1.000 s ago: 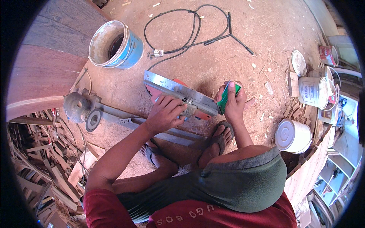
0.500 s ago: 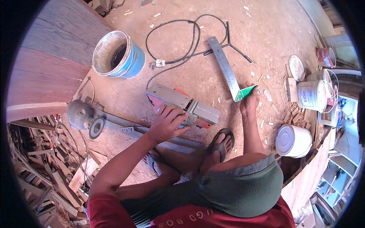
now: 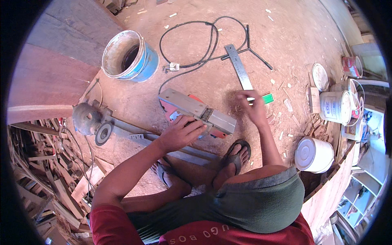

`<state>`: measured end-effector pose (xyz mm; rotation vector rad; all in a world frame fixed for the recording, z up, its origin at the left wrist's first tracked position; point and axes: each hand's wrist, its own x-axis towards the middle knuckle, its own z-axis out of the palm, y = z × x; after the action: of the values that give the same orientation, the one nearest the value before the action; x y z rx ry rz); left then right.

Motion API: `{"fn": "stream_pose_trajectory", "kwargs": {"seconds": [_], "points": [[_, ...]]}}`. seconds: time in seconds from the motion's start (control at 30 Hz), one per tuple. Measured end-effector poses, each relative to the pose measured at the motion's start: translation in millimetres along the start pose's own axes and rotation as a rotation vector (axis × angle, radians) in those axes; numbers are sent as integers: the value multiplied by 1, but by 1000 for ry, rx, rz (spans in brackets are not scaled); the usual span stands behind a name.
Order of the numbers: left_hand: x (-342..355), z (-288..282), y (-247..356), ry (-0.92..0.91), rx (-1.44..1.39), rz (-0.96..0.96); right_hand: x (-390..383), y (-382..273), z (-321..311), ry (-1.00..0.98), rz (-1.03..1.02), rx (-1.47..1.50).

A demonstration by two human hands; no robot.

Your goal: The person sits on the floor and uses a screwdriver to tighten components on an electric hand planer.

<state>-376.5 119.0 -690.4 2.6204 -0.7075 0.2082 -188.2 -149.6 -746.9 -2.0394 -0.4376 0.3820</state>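
An electric planer with a red body lies sole up in front of me, its grey metal base facing upward. My left hand grips its near side, fingers curled over the edge. To the right is a try square, its steel blade pointing away and its green stock showing beside my fingers. My right hand is over the corner of the square, covering it. Motion blurs those fingers, so I cannot tell whether they still hold the square.
A black cord loops across the floor beyond the planer, near a blue bucket. A bench grinder stands at left beside scrap wood. White tubs line the right side. A thin black forked rod lies beyond the square.
My right hand has shifted left from the green stock to the square's corner. The square has turned and sits lower, with its stock now flatter to view. The left hand stays on the planer.
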Motion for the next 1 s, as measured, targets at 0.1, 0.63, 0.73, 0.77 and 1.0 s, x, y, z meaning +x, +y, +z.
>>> {"fn": "stream_pose_trajectory", "kwargs": {"seconds": [0.1,0.63,0.73,0.77,1.0], "points": [[3,-7,-2,-25,-29,21,17,-42,29,-458,-100,-21],[2,-8,2,-26,-61,-17,56,-59,58,-867,-182,-320],[2,-6,2,-25,-58,-17,56,-57,59,-862,-162,-305],[2,-6,2,-23,-59,-17,56,-57,59,-861,-147,-320],[2,-7,1,-13,-57,-10,56,-60,59,-851,-135,-373]]}}
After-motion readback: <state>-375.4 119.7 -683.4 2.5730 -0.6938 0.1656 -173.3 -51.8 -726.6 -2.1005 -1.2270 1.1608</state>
